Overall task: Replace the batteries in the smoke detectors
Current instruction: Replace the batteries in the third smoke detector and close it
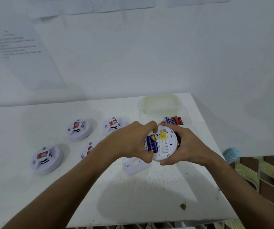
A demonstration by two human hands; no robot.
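Smoke detector is flipped on its back, up off the table between both my hands, battery bay open. Two blue-and-yellow batteries sit side by side in the slot, with a yellow sticker and a printed label next to them on the white round base. My right hand is curled round the right rim, thumb hooked underneath. My left hand grips the other side, fingers bent over the batteries; can't really tell if they're pressing on the cells or just on the edge of the bay, since my knuckles hide it.

Right below, lying flat on the table, is the white cover plate with a round hole in it. Behind the detector there's a row of spare batteries, blue and red ones, touching each other, and behind those a clear plastic container.

Off to my left are four more detectors face up, each with a red label; the nearest one is half hidden by my left forearm.

Table is white and a bit scuffed, with a brown speck near the front right corner. White wall behind has printed sheets taped up, text too blurry to read. Patterned tile floor shows on the right.
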